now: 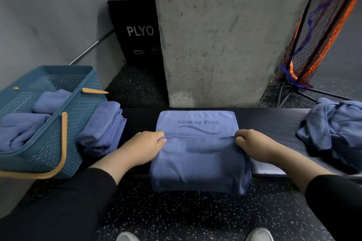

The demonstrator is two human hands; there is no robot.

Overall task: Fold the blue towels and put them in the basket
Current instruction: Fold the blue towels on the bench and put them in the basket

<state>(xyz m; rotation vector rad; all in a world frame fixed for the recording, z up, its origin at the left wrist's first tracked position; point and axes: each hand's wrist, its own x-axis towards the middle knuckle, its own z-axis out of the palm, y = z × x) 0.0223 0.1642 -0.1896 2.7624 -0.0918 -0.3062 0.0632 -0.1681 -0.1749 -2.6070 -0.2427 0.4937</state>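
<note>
At the centre of the frame a blue towel [197, 154] lies across the dark table [274, 121], its near part hanging over the front edge toward the floor. Both hands are on it: the left hand [145, 146] pinches the hemmed edge at its left end and the right hand [252, 143] pinches the same edge at its right end, so the hem is stretched taut between them just below the upside-down "YOGA FITNESS" print. This looks like the middle of a fold, with the near half being drawn up over the far half. The next move likely calls for carrying that hem evenly to the far edge, laying it flat, then folding again to a size that fits. Left of centre a folded stack of towels [105, 129] sits beside the blue basket [64, 143], which already holds several folded ones. At the right edge a crumpled heap of unfolded towels [337, 127] waits, so much of the task seems left.
</note>
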